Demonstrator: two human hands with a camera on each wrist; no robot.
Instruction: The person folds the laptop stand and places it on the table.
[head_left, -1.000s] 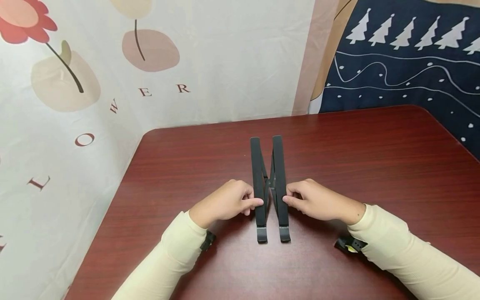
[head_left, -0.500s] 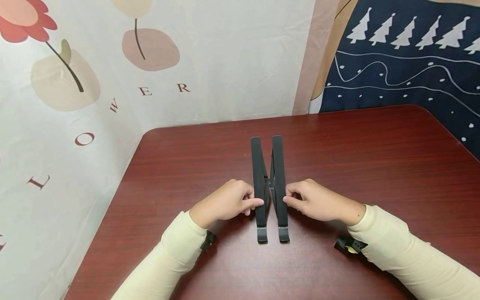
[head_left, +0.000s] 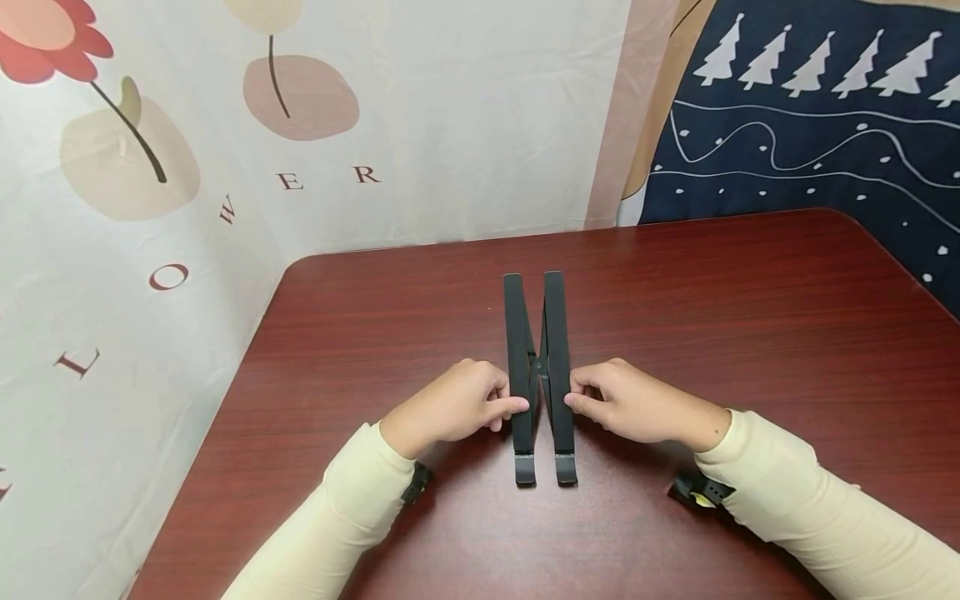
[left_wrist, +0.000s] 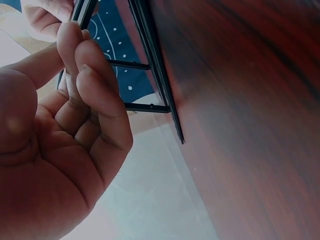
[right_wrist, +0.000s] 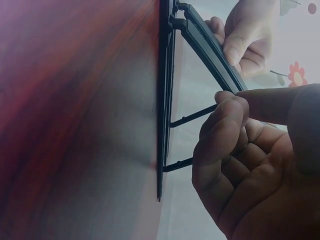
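Observation:
A black folding laptop stand (head_left: 557, 342) stands on the table in front of me, its two long bars close together and joined by crossed struts in the middle. Lipped feet on the bars point towards me. My left hand (head_left: 471, 402) pinches the left bar, thumb on top and fingers beneath the outer edge. Opposite it, my right hand (head_left: 628, 402) pinches the right bar in the same way. In the right wrist view the upper bars of the stand (right_wrist: 212, 52) slope up from base rails on the tabletop, with thin struts between.
The reddish-brown wooden table (head_left: 375, 317) runs back to a white wall cloth (head_left: 465, 125) printed with flowers and letters. At the right rear hangs a dark blue cloth (head_left: 795, 142) with white trees. Black straps with small devices sit at both wrists.
The two bars of the laptop stand have drawn slightly closer together, the left one shifting right and the right one left. Both hands keep their pinch and move in with them.

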